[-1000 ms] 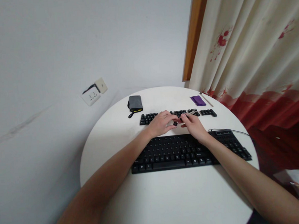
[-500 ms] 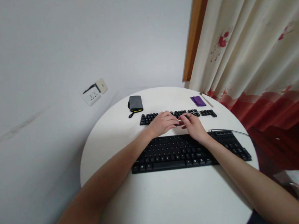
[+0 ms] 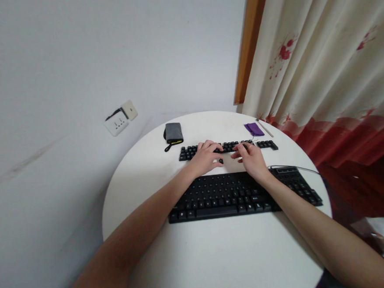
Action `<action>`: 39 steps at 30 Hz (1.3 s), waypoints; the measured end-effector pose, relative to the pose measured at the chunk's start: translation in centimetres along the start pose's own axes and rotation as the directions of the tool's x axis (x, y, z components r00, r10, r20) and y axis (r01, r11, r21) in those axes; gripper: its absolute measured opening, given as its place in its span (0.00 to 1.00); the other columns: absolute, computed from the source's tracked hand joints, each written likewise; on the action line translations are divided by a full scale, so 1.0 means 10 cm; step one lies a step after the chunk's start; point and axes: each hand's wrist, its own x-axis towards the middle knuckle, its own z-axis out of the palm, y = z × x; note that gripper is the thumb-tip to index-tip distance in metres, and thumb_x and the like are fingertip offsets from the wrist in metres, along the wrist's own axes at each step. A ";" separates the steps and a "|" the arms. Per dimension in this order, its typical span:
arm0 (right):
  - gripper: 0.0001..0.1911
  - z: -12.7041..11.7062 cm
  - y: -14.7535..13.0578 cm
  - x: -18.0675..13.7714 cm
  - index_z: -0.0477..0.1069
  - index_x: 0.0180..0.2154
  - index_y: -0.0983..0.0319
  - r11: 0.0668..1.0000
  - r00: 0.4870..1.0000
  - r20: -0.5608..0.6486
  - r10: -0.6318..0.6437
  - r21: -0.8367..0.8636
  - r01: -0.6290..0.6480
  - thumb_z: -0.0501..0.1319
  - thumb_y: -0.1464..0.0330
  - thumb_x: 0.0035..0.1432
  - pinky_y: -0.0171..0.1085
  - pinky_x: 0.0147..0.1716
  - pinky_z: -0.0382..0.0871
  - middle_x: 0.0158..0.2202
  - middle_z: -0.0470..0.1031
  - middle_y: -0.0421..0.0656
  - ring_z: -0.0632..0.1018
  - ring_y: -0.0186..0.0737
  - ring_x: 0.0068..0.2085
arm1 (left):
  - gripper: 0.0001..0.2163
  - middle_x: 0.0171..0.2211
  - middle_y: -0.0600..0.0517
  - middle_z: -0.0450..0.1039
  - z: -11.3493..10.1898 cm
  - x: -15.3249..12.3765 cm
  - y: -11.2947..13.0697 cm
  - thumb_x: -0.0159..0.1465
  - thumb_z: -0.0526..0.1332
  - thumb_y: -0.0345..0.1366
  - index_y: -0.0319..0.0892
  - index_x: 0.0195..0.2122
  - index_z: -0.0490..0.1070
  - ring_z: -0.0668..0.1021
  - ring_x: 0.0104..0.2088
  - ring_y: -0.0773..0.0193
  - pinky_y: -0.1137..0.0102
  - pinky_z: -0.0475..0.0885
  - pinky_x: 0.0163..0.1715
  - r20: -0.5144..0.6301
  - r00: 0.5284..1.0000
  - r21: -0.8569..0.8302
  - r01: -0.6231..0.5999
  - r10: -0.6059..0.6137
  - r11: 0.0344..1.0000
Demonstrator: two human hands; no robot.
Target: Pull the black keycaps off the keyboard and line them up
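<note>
A black keyboard [image 3: 216,202] lies in front of me, its upper key rows stripped to bare stems, with keycaps still on the lower rows. Beyond it, loose black keycaps [image 3: 187,152] are set out in rows. My left hand [image 3: 206,157] is spread over these rows, fingers apart; one single keycap [image 3: 221,161] sits by its thumb tip. Closed loosely to the right is my right hand [image 3: 251,158], holding what looks like a wire keycap puller [image 3: 254,139], its thin wires pointing away from me. The puller's handle is mostly hidden by the fingers.
On the round white table [image 3: 200,257] are a grey pouch [image 3: 173,132] at back left, a purple pouch [image 3: 254,129] and a thin brush-like stick [image 3: 265,128] at back right. The keyboard cable [image 3: 300,168] runs off the right edge. A wall socket [image 3: 116,123] is at left.
My hands were together around a small dark piece and have moved apart. The keycap now shows by the left thumb. The right hand has shifted slightly right with the wire puller.
</note>
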 end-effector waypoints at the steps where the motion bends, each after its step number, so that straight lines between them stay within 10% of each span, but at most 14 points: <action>1: 0.19 0.00 0.01 0.00 0.73 0.37 0.63 1.000 1.000 0.006 -0.007 -0.007 0.007 0.55 0.54 0.64 0.35 0.27 0.71 0.28 0.81 0.48 0.80 0.41 0.30 | 0.08 0.52 0.51 0.74 0.02 0.00 -0.02 0.60 0.71 0.43 0.51 0.39 0.81 0.68 0.55 0.52 0.53 0.61 0.53 0.017 1.000 -0.004 0.016 -0.016 1.000; 39: 0.19 0.01 0.05 0.01 0.74 0.37 0.63 1.000 0.998 0.062 -0.006 -0.022 0.007 0.55 0.54 0.65 0.36 0.29 0.72 0.29 0.81 0.47 0.80 0.41 0.30 | 0.09 0.55 0.49 0.70 -0.01 -0.02 0.03 0.64 0.62 0.30 0.47 0.42 0.79 0.66 0.57 0.49 0.53 0.62 0.51 -0.028 0.993 0.108 0.119 -0.117 0.987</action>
